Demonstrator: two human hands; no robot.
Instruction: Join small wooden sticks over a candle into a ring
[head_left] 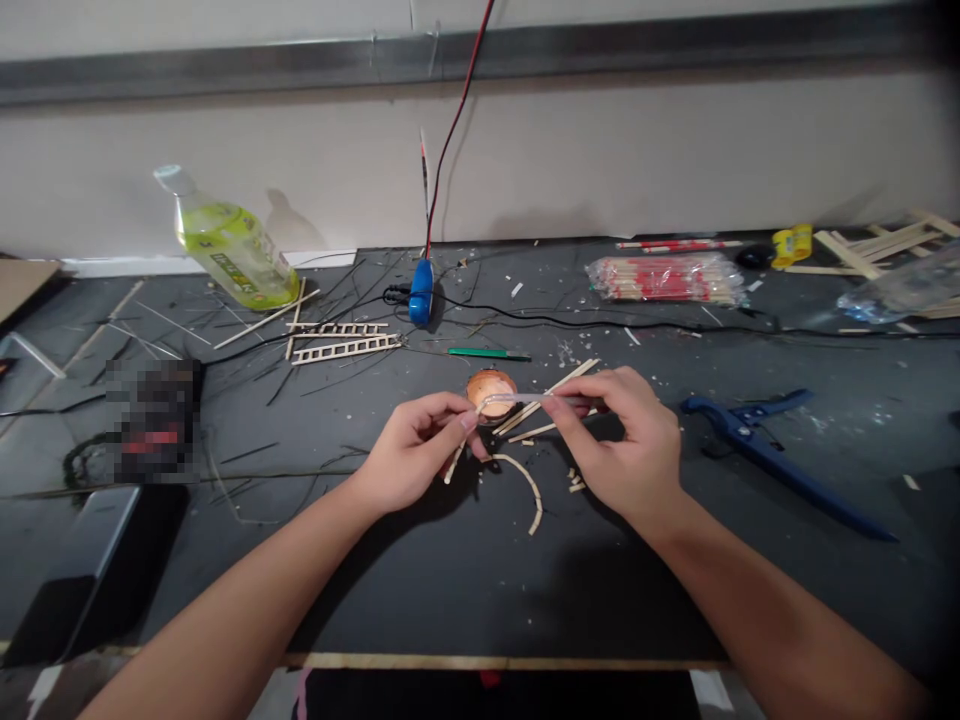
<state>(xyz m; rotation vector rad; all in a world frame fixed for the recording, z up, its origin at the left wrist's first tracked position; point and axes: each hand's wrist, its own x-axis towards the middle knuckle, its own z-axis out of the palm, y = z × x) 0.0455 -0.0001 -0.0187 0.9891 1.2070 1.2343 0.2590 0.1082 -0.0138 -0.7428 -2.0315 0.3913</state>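
My left hand (pixel 420 445) pinches a short, thin wooden stick (pixel 452 467) between thumb and fingers. In my right hand (pixel 630 435) is a thin translucent rod (pixel 517 398), its far end meeting the stick at the left fingertips. Just below, a curved strip of short wooden pieces (pixel 536 490) arcs over the dark table; whether the left fingers touch it I cannot tell. Behind the fingertips sits a small round orange-brown dish (pixel 491 383), partly covered. Several loose wooden sticks (pixel 581 370) lie between the hands, with tiny cut bits (pixel 576 482) near the right palm.
Blue cutters (pixel 780 455) lie right; a green-handled tool (pixel 487 353) and small wooden ladders (pixel 349 347) lie farther back. A bottle (pixel 232 250), blue cable connector (pixel 421 292) and packed sticks (pixel 667 278) stand or lie near the wall. Black cords cross the table (pixel 420 590).
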